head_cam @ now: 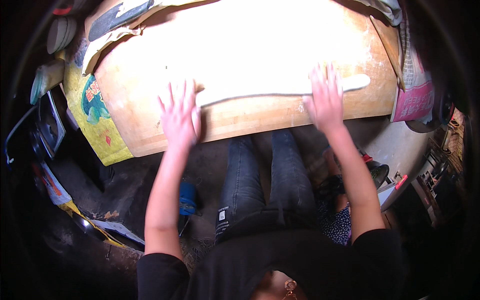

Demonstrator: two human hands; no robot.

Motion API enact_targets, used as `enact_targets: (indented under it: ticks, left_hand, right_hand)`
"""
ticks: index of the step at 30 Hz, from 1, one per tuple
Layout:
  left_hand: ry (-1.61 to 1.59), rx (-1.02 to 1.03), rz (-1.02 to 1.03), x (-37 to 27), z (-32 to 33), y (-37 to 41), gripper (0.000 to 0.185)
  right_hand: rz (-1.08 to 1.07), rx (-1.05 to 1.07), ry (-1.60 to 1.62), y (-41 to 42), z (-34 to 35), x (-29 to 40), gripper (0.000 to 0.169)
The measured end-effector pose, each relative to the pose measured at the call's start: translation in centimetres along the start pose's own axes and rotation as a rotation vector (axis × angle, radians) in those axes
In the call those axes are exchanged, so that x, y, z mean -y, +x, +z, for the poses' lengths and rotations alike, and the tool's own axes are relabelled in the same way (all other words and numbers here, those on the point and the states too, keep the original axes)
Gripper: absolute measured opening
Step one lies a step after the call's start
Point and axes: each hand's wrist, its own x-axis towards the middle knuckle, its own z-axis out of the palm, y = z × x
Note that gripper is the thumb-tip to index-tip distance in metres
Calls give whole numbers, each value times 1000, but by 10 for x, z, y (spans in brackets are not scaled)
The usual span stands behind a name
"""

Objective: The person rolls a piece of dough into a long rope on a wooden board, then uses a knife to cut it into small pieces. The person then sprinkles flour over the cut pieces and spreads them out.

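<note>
A long pale roll, which looks like dough, lies crosswise on a wooden board [262, 112]; glare washes out much of its surface. Its rounded right end [356, 81] sticks out past my right hand [325, 97], which lies flat over the roll with the fingers pointing away from me. My left hand [179, 112] rests palm down near the roll's left end, fingers spread. Between the hands only the roll's shadowed lower edge shows clearly. What lies under both palms is hidden.
A tapered wooden stick [388, 52] lies at the board's right side. A dark flat blade-like tool [120, 22] and cloth [108, 39] are at the upper left. Printed sacks [93, 112] stick out beneath the board. Another person in patterned clothing [335, 223] is low at the right.
</note>
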Motion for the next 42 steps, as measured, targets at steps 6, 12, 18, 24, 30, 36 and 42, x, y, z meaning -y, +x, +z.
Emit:
enact_targets:
  ticks: [6,12,18,24,30,36,42]
  left_hand:
    - [-73,-34,-92,-15,21,-63,65]
    - [-293,-139,-289,-26,-8,81,59]
    - [-535,-69,-90,-177,-21,141,60]
    - [-261,-71,123,-197,-6,63,66]
    - [-73,-6,54,-194,13,40,70]
    - [-90,-414,-94,-163,-10,185,62]
    - [-13,-46,17,-175,-12,94,57]
  right_hand:
    - [-33,11,-24,-41,7,-5,77]
    - [162,-119,-66,79,-7,-37,64]
    - [106,-126,-24,100,-2,-41,63]
    - [64,97,26,-25,-18,-31,69]
    - [31,129,153,-33,-14,-63,71]
    - [32,-164,-85,89,-17,-129,71]
    - [13,133,56,-3,-39,-113,73]
